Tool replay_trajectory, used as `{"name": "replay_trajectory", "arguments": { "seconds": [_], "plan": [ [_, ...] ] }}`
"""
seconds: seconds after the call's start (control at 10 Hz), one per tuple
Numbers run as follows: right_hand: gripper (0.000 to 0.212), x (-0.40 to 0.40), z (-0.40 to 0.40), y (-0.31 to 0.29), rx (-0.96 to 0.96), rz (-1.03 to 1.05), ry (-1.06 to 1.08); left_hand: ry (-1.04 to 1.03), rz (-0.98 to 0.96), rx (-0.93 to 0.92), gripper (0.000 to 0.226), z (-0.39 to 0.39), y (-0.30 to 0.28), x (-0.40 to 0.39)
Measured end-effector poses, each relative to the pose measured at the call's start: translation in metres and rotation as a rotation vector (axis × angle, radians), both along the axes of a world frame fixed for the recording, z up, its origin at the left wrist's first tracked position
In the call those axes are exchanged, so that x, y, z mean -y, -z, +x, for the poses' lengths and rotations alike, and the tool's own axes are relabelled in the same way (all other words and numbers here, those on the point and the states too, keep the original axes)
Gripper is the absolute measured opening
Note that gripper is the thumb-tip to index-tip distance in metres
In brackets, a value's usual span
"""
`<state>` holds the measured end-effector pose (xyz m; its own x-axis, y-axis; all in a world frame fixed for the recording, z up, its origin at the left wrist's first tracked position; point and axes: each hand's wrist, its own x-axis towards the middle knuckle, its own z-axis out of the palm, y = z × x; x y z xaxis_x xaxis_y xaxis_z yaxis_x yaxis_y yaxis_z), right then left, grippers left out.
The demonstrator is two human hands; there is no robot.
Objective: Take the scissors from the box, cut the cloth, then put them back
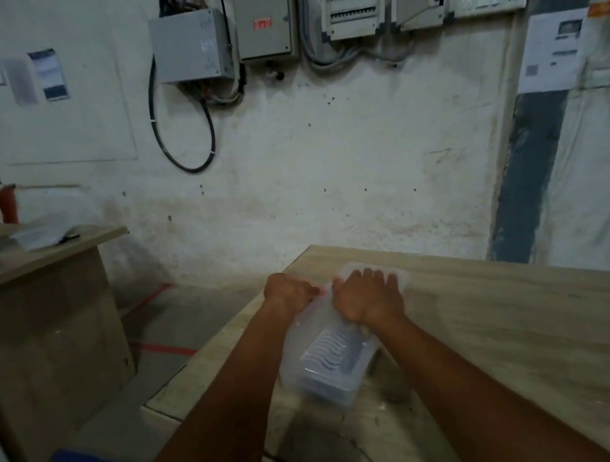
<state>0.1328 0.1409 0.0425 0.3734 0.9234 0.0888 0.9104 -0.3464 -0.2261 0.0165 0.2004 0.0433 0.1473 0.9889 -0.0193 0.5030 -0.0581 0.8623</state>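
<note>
A clear plastic box point(334, 374) with a lid lies near the far left corner of the wooden table point(504, 340). My left hand point(290, 293) grips the box's far left edge with curled fingers. Flat on the lid at the far end rests my right hand point(368, 294), fingers spread. Through the lid I see something pale and ribbed inside. I cannot make out scissors or cloth.
The table's left edge drops to a floor marked with red and blue tape. Another desk point(28, 263) with a dark screen and a plastic container stands at the left. Electrical boxes and cables hang on the white wall behind.
</note>
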Motion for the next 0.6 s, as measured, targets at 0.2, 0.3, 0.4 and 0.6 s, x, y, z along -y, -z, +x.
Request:
{"name": "replay_trajectory", "arguments": {
  "seconds": [0.2,0.3,0.4,0.6],
  "plan": [
    [0.074,0.079,-0.069,0.005,-0.016,0.052,-0.102,0.007,0.063,-0.085,0.041,0.001,-0.003,-0.001],
    [0.076,0.109,-0.094,0.016,0.096,0.154,-0.128,-0.002,0.175,-0.11,0.047,-0.001,0.002,0.002],
    [0.068,0.108,-0.096,0.016,0.078,0.146,-0.104,0.03,0.127,-0.028,0.039,-0.002,0.003,0.001],
    [0.064,0.111,-0.077,-0.001,-0.082,0.134,-0.249,-0.09,0.258,-0.105,0.019,-0.003,-0.012,0.034]
  ]
}}
